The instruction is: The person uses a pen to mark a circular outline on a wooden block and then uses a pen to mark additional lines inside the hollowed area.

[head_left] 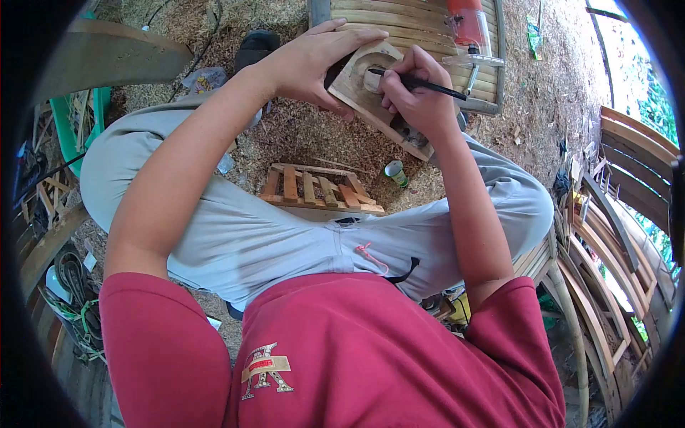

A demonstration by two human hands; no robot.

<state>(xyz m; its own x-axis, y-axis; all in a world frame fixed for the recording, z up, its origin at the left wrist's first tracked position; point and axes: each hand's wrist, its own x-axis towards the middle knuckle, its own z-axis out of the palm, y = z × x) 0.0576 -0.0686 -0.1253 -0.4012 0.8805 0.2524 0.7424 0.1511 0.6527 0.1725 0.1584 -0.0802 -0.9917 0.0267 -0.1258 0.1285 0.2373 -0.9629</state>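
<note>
Evidently, our left hand (314,63), fingers wide around the hollowed wooden block (362,100), steadies it against the black pen (446,90) (pinched by our right hand (422,103)).

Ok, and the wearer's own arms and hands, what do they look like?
Short, plain dark-red sleeves, left sleeve and right sleeve, both ending above the elbow. Forearms bare. Left hand and right hand: no gloves, no watch or bracelet at either wrist, no ring that I can see; some fingers are partly hidden.
</note>
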